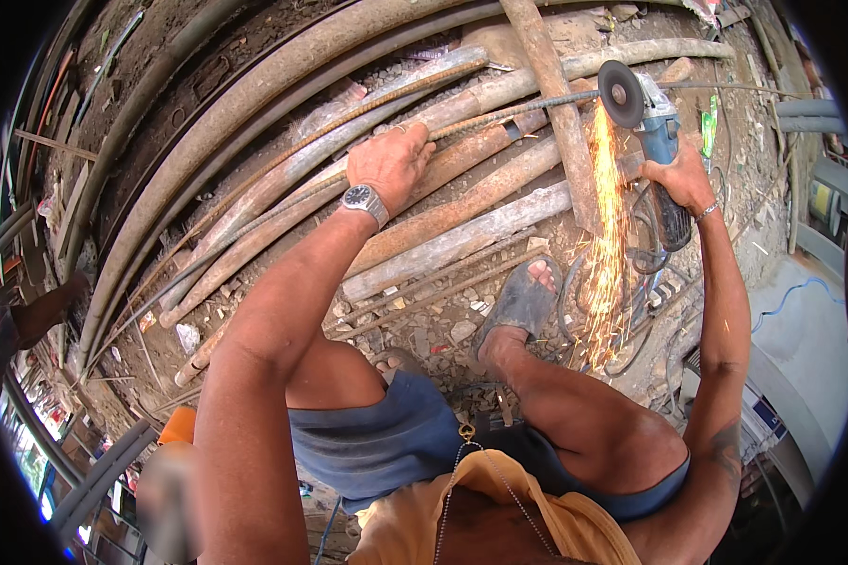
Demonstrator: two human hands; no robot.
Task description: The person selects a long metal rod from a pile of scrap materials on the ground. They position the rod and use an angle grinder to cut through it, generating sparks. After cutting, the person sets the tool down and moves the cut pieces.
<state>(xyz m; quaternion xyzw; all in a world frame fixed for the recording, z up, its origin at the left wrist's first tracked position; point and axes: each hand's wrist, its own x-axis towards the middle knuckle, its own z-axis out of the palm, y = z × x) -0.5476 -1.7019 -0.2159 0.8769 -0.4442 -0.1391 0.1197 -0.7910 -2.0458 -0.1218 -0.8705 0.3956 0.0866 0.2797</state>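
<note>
My left hand [386,168], a watch at its wrist, is closed around a long ribbed steel rebar [499,115] that lies over several pipes. To the right, my right hand [683,179] grips a blue and black angle grinder [661,139]. The dark cutting disc [622,94] meets the rebar just past a rusty crosswise pole [558,104]. A stream of orange sparks [603,254] pours down from that contact toward the ground beside my sandalled foot [528,301]. Some of the left fingers are hidden behind the hand.
Long, weathered pipes [462,212] and another rusty rod [349,113] stretch across rubble-strewn dirt. A dark cable [645,259] loops near the grinder and the sparks. A pale grey panel [801,315] stands at the right. Another person's limb [47,311] shows at the far left.
</note>
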